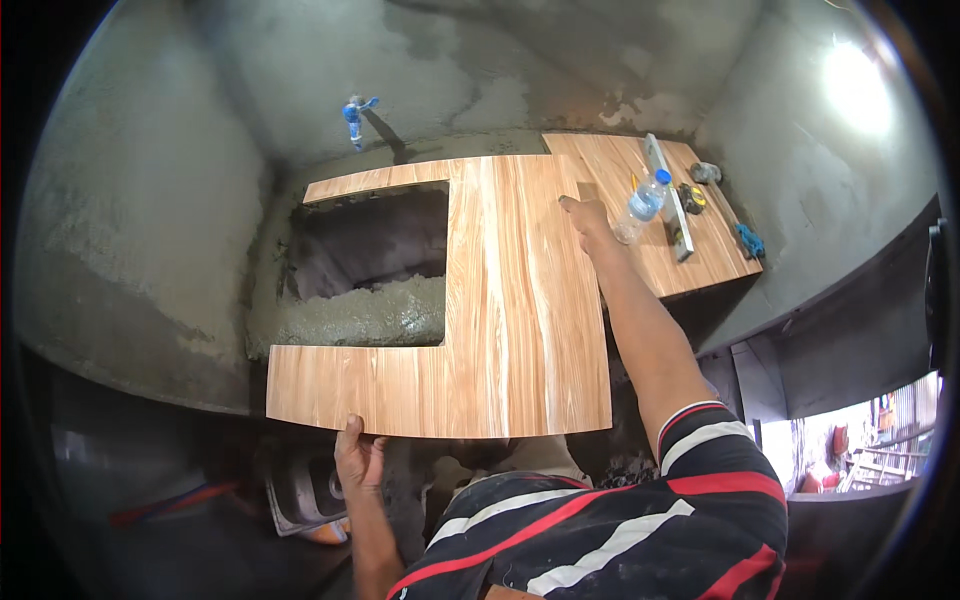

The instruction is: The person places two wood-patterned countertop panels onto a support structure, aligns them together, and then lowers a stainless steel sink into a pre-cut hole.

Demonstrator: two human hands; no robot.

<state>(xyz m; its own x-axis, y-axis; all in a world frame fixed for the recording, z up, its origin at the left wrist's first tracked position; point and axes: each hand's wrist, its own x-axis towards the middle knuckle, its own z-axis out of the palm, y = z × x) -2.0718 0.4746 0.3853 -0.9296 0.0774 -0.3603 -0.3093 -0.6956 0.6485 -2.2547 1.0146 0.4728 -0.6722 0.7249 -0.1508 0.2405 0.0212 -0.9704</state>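
A wood-grain panel (510, 290) with a large rectangular cutout lies across a mortar-covered ledge (365, 315), whose wet grey mortar and dark opening show through the cutout. My left hand (360, 455) grips the panel's front edge from below, left of centre, thumb against the edge. My right hand (587, 220) grips the panel's back right edge, thumb on top and other fingers partly hidden. A second wood-grain panel (700, 250) lies to the right, carrying a plastic bottle (642, 208) with a blue cap, just right of my right hand.
The right panel also holds a metal level (682, 235), tape measure (692, 198), grey lump (706, 173) and blue object (750, 241). A blue tap fitting (352, 122) juts from the back wall. Plastered walls enclose the ledge. A bright opening (860, 440) shows at lower right.
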